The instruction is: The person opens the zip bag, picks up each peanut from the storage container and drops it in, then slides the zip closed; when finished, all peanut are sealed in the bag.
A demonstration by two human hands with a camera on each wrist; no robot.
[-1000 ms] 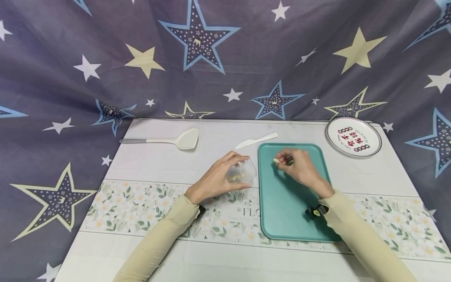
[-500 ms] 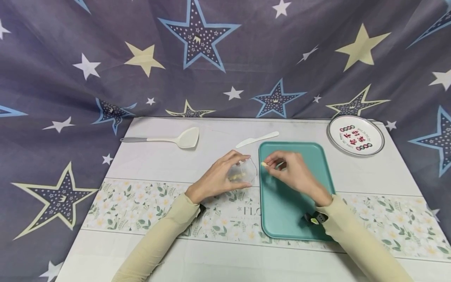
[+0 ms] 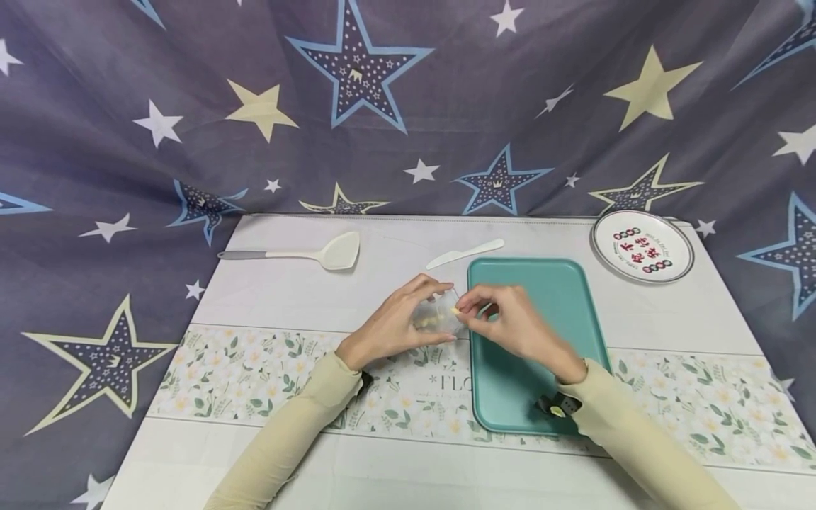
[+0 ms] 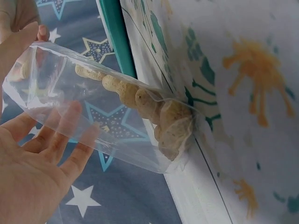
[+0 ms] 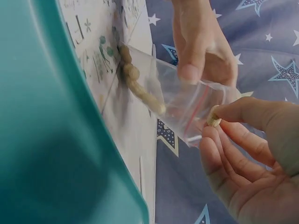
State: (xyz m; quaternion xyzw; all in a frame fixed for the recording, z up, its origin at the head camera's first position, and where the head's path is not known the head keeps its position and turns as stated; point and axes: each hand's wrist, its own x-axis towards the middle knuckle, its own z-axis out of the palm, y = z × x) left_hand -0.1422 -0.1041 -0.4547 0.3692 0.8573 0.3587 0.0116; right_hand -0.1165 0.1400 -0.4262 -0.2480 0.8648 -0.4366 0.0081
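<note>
My left hand (image 3: 392,319) holds a clear zip bag (image 4: 60,98) by its upper part, fingers and thumb on either side of its mouth. Several peanuts in their shells (image 4: 128,95) lie at the bottom of the bag, seen through the plastic. Between thumb and fingertips, my right hand (image 3: 516,322) pinches one peanut (image 5: 214,116). That peanut is at the mouth of the bag, near its red zip line in the right wrist view. Whether it touches the plastic I cannot tell.
A teal tray (image 3: 535,397) lies under my right hand. Behind the hands is a white plastic knife (image 3: 465,253). A white spatula (image 3: 338,251) with a grey handle lies at the back left, and a printed plate (image 3: 663,248) at the back right. A star-patterned cloth (image 3: 408,92) hangs behind the table.
My right hand has moved left from above the tray to the bag's mouth, carrying the peanut. The left hand and the bag have stayed nearly still.
</note>
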